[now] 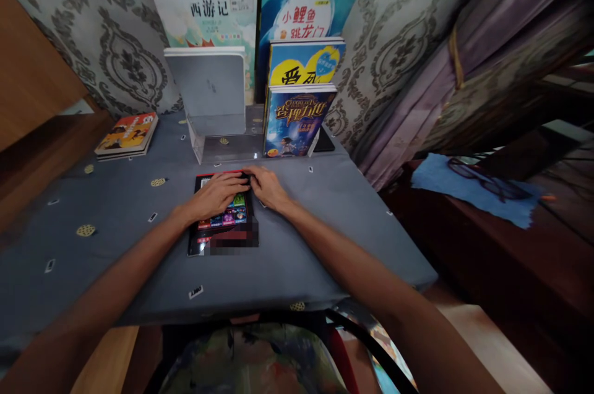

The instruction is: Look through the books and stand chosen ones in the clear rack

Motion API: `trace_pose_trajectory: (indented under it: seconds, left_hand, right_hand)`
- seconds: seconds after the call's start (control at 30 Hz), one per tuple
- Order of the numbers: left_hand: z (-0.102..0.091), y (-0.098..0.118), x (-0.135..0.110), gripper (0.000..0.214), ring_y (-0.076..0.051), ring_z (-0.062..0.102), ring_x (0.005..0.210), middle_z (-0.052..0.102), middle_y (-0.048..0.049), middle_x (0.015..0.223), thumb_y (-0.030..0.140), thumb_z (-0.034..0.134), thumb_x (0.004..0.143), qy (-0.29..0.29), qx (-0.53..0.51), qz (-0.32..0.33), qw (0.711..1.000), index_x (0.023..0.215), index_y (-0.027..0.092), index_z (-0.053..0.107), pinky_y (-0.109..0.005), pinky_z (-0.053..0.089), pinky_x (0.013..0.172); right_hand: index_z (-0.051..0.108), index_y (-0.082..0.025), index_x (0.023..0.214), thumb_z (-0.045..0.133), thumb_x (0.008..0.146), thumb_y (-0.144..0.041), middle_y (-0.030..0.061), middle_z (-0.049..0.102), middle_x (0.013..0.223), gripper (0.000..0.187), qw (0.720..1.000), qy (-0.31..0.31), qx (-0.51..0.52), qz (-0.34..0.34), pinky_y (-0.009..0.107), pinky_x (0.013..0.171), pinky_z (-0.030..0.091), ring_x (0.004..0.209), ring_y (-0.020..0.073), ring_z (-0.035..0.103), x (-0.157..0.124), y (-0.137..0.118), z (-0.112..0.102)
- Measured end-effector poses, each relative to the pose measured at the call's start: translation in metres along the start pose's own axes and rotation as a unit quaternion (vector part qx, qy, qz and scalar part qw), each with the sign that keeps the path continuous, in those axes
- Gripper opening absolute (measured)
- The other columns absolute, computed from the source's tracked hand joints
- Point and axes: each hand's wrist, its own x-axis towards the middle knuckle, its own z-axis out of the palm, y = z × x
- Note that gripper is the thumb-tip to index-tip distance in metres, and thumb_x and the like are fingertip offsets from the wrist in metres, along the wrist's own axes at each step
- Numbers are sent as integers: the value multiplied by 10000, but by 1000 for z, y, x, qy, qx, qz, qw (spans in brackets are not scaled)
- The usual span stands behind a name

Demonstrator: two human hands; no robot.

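Note:
A dark book [202, 239] with a red edge and small colourful pictures on its cover lies on the cloth-covered table in front of me. My left hand [218, 193] rests flat across its upper part, fingers stretched to the right and held close together. At the book's top right corner is my right hand [269, 188], with bent fingers closed about that corner. The fingers of both hands nearly meet there. My left hand hides much of the cover, and a blurred patch covers its lower right part.
Behind the book, a clear stand [227, 146] holds a grey-backed book [208, 94] and a blue book [297, 125]. Taller books stand at the curtain. Small books [127, 134] lie at the left. Glasses [492, 180] rest on a blue cloth [431, 174] at the right.

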Motion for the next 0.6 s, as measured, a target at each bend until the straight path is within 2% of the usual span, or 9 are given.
trace_pose_trajectory:
  seconds: [0.13,0.33,0.47,0.53,0.6]
  left_hand:
    - [-3,12,-1,363,-228,533,1292,637,-74,1337,202,421,962,-8,7,21,1000,1232,223,663,-493,394,1102]
    - [-17,54,-20,437,-265,535,1293,590,-118,1391,456,394,1007,-54,39,26,997,1290,213,622,-486,411,1073]
    - [-16,78,-41,650,-294,417,1402,460,-116,1517,661,391,939,-80,66,15,994,1429,242,478,-536,299,1151]
    - [-13,84,-49,704,-282,339,1452,389,-117,1564,665,377,941,-84,81,13,993,1494,228,376,-525,236,1187]
    - [-9,86,-52,654,-257,302,1472,361,-101,1582,610,341,979,-82,94,9,992,1512,232,335,-503,199,1205]
  right_hand:
    - [621,-203,1258,448,906,-55,69,699,1197,419,1000,3,2,-7,366,1014,473,1136,202,616,0,3,1]
    - [626,-163,1250,443,909,-53,107,698,1178,403,1000,-1,0,5,371,1001,477,1119,212,620,-1,1,0]
    - [623,-186,1258,446,909,-55,91,703,1163,412,1000,3,-8,0,372,993,477,1107,211,619,-1,1,0]
    - [622,-196,1260,444,909,-55,82,705,1157,418,1000,5,-14,-7,372,992,474,1101,209,617,-1,2,2]
    - [623,-193,1259,445,912,-64,85,703,1162,411,1000,6,-19,-10,374,990,473,1097,211,614,-1,3,3]
